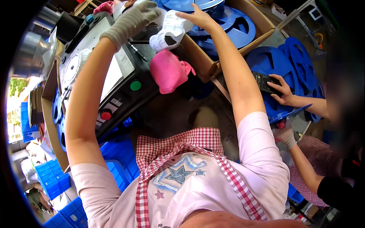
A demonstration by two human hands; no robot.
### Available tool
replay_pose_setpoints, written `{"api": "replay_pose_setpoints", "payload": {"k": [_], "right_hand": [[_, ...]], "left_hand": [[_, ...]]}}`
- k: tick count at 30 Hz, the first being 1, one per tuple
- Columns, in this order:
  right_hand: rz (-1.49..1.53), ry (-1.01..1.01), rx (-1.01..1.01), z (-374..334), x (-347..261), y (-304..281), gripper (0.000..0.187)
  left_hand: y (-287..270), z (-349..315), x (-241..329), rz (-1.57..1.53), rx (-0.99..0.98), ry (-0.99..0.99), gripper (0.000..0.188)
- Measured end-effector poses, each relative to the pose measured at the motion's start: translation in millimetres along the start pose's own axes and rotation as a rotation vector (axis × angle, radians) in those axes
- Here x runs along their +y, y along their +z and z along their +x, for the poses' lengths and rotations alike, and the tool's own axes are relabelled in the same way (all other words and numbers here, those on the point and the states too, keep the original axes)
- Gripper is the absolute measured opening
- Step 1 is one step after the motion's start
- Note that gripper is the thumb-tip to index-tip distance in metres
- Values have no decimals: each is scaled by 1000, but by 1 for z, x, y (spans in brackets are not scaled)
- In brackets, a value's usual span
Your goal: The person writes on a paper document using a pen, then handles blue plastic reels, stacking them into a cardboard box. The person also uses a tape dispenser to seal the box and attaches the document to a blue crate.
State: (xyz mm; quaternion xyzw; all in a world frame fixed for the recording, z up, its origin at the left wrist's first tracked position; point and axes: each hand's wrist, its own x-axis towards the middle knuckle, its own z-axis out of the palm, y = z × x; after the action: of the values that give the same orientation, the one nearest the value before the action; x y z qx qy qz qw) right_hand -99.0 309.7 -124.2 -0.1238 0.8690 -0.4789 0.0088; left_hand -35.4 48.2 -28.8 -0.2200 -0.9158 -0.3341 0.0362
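My left hand, in a grey knitted glove, is raised at the top with its fingers bent over white strip material. A curling strip of white printed labels hangs beside it, its lower end looped. My bare right hand reaches in from the right, thumb touching the strip's upper edge and index finger stretched apart toward a blue plastic reel. More blue reels lie in an open cardboard box under that hand. What lies beneath the right palm is hidden.
Below the strip, a pink cloth bundle hangs at the edge of a black machine with green and red buttons. At right, a co-worker's hand holds a black device over blue reels. Blue crates stand lower left.
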Motion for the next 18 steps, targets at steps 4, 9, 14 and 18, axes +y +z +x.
{"api": "replay_pose_setpoints", "payload": {"k": [4,9,14,18], "right_hand": [[-317,-105,-124,16,-23,19,86],[-219,-308,16,68,-70,-28,49],[99,-709,497,152,-153,48,47],[-33,-683,471,213,-181,122,57]], "left_hand": [[1,-75,87,331,-140,-122,43],[9,-144,161,-37,5,259,45],[10,-208,168,-229,-107,279,41],[18,-246,138,-313,-63,145,38]]}}
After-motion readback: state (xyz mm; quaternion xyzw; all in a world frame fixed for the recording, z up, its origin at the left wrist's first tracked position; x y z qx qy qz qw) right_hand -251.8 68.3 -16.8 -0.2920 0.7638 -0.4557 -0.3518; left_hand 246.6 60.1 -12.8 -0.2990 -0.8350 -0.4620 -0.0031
